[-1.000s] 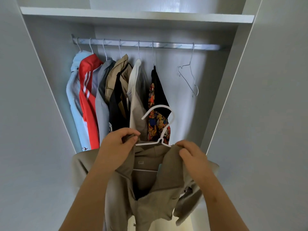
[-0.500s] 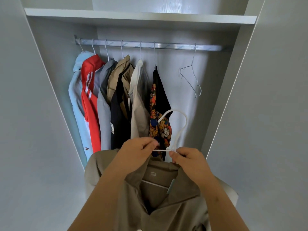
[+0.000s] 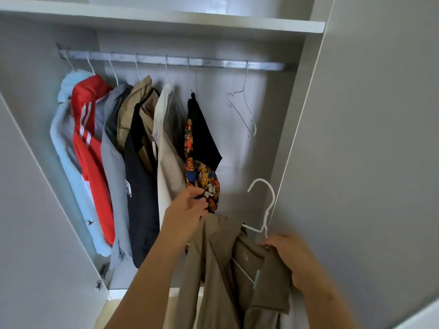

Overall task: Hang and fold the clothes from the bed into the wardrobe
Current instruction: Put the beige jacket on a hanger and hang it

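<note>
i see the khaki collared shirt [image 3: 213, 262] held low, well below the silver metal rail [image 3: 171, 61], under its right half. the left hand [image 3: 187, 210] has its fingers curled onto the shirt's raised shoulder edge. the right hand [image 3: 294, 260] pinches the neck of the white plastic hanger [image 3: 264, 200] together with the collar, and the hook stands free above the fingertips [image 3: 267, 243].

the hanger's bars run inside the shirt and are mostly covered. the frame's lower edge cuts off the hem. the left fingertips lie against the black shirt with a cartoon print [image 3: 202, 143], and i cannot tell whether they touch it.

on the rail, right of that black shirt, hangs a bare wire hanger [image 3: 242, 110] with open rail either side of it. the hook sits close to the edge of the grey wardrobe door [image 3: 368, 138], below the rail's right end.
</note>
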Motion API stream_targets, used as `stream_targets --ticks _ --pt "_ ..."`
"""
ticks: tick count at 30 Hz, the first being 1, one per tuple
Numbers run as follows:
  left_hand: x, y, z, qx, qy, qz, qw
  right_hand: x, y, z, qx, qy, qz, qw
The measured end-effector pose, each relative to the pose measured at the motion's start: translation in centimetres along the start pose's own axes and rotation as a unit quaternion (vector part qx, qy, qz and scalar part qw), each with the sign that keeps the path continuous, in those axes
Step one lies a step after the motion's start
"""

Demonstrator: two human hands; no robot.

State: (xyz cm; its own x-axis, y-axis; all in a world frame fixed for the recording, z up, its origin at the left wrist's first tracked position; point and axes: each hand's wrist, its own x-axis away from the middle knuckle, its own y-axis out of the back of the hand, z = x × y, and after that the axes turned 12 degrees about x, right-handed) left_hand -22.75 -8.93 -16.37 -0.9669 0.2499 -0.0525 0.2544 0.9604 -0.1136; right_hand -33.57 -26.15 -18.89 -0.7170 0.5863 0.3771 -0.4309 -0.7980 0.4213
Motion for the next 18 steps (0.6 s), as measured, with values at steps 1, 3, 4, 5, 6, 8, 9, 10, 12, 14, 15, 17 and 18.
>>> stream_targets --ticks 1,3,4,5,6,8,9,10,12,14,15,17,18 --pt "-0.2 -0.3 0.2 -0.004 0.005 0.006 1.0 -0.2 0.1 -0.2 -0.012 -0.005 -0.009 1.0" --pt "-0.5 -0.8 0.5 -0.008 0.013 0.018 1.0 -0.7 0.2 -0.3 -0.026 -0.004 -0.023 0.999" --pt "-0.7 -0.9 0.6 -0.009 0.016 0.022 1.0 -1.0 0.1 -0.2 -0.032 0.0 -0.025 0.999" --pt "-1.1 -1.0 0.7 -0.01 0.02 0.024 0.999 -1.4 -0.1 -0.1 -0.035 0.005 -0.023 0.999" --pt "-1.5 -1.0 0.7 -0.011 0.022 0.027 0.999 -1.8 -0.3 0.2 -0.035 0.011 -0.019 0.999" --pt "-2.8 -1.0 0.6 -0.008 0.026 0.025 0.999 -2.8 -0.9 1.1 -0.034 0.021 -0.011 0.999" --pt "-3.6 -1.0 0.4 -0.006 0.025 0.019 1.0 -3.3 -1.1 1.7 -0.035 0.026 -0.01 0.999" --pt "-4.5 -1.0 0.3 -0.002 0.02 0.013 1.0 -3.9 -1.3 2.4 -0.038 0.034 -0.009 0.999" --pt "-6.6 -1.1 0.0 0.001 0.006 0.005 1.0 -5.3 -1.4 3.9 -0.048 0.048 -0.005 0.998" --pt "-9.0 -1.2 0.0 -0.006 -0.013 0.002 1.0 -7.0 -1.7 5.8 -0.061 0.06 -0.001 0.996" --pt "-10.3 -1.2 0.0 -0.013 -0.023 0.0 1.0 -8.0 -1.9 6.8 -0.069 0.067 0.0 0.995" --pt "-13.2 -1.2 -0.2 -0.031 -0.044 -0.005 0.999 -10.0 -2.5 8.9 -0.083 0.08 0.001 0.993" --pt "-14.8 -1.2 -0.4 -0.046 -0.057 -0.008 0.997 -11.1 -2.8 10.1 -0.085 0.085 0.001 0.993"
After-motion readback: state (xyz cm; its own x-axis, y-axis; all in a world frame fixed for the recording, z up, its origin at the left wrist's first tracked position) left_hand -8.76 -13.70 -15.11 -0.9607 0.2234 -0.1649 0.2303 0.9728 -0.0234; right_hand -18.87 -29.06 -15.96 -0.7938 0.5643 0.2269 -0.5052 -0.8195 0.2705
